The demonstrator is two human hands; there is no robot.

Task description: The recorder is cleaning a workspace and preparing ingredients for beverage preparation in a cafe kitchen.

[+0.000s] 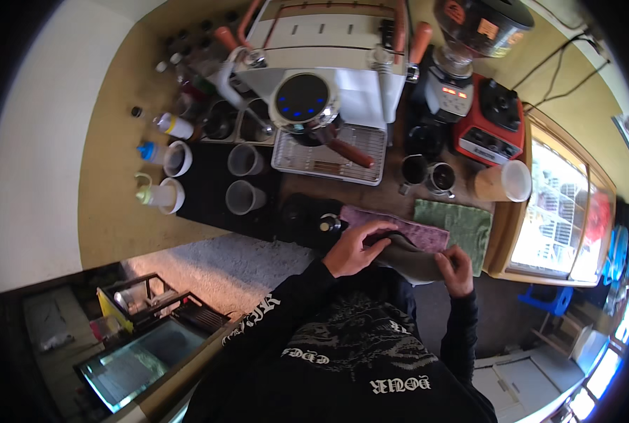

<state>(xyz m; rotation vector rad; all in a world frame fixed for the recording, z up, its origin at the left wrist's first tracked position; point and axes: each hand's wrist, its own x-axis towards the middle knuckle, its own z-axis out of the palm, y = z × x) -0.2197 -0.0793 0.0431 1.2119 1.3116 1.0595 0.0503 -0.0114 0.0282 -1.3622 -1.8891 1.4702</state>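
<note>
Close in front of my body, a dark grey-brown cloth [412, 260] stretches between my hands, bunched and folded. My left hand [358, 244] grips its left end, thumb and fingers curved around a dark part whose exact form I cannot make out. At the other end, my right hand [456, 270] pinches the cloth between thumb and fingers. A mauve towel [415, 227] lies flat on the counter just beyond, with a green towel [454, 219] beside it on the right. Left of the mauve towel stands a tamper [329, 224] with a pale round top, near my left hand.
An espresso machine [325, 58] stands at the back, with a wooden-handled portafilter [350, 152] over its drip tray [293, 156]. Two plastic cups [246, 196], two metal pitchers [441, 178], a tub [510, 181], a grinder [449, 92] and a red blender base [491, 121] surround it.
</note>
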